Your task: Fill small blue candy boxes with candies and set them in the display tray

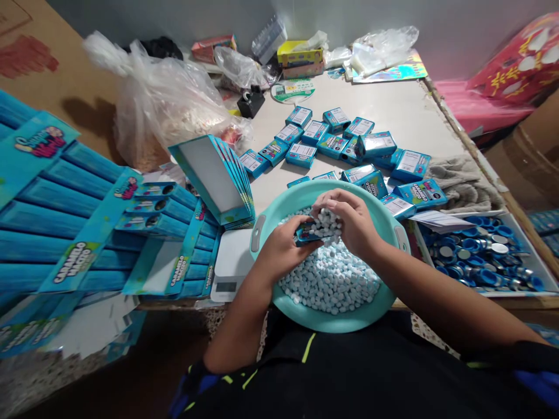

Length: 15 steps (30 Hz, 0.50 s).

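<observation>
Blue box (305,234) held over turquoise basin (334,325)

We judge that the box sits above the basin so stray white pellets (332,279) drop back inside. The left hand (283,247) grips the box between thumb and fingers. The right hand (354,218), fingers curled, cups a heap of pellets beside it; we cannot tell whether its fingertips touch the box.

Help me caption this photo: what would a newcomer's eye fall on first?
Probably the turquoise basin of pale candies at front centre, above which the left hand holds a small blue box and the right hand cups candies against it. Next, the printed boxes scattered beyond the basin on the white table, and the blue display cartons at far left.
</observation>
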Motion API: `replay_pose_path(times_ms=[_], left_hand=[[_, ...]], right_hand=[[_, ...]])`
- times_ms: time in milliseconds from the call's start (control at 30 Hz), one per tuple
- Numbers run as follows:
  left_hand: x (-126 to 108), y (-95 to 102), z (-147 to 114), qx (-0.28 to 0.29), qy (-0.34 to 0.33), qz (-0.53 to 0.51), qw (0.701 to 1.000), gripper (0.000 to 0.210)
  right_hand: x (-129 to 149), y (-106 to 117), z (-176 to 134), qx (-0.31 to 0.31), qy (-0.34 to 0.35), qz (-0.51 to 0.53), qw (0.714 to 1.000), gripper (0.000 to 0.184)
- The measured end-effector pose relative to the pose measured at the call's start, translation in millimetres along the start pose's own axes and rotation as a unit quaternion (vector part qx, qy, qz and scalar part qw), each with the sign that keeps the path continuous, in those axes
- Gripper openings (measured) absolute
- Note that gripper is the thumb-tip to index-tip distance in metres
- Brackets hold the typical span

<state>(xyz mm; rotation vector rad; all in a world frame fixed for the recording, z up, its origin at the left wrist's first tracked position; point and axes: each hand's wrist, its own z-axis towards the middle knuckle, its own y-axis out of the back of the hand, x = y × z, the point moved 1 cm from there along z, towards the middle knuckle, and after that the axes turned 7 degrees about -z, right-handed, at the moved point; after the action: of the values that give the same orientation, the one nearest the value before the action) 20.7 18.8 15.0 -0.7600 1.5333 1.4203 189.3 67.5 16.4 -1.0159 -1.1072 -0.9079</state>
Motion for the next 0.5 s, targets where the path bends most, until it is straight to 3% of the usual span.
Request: replay_pose_path(times_ms=[267, 500], left_hand=[[0, -0.2, 1, 0.014, -0.005, 0.001, 1.0, 0.044], [2, -1.0, -4, -0.028, 0.026, -0.04, 0.998, 0.051]], right_hand=[[6, 0, -4, 0.025, 0.052, -0.046, 0.997, 0.03], [13, -4, -2, 0.032, 0.07, -0.067, 0.995, 0.036]])
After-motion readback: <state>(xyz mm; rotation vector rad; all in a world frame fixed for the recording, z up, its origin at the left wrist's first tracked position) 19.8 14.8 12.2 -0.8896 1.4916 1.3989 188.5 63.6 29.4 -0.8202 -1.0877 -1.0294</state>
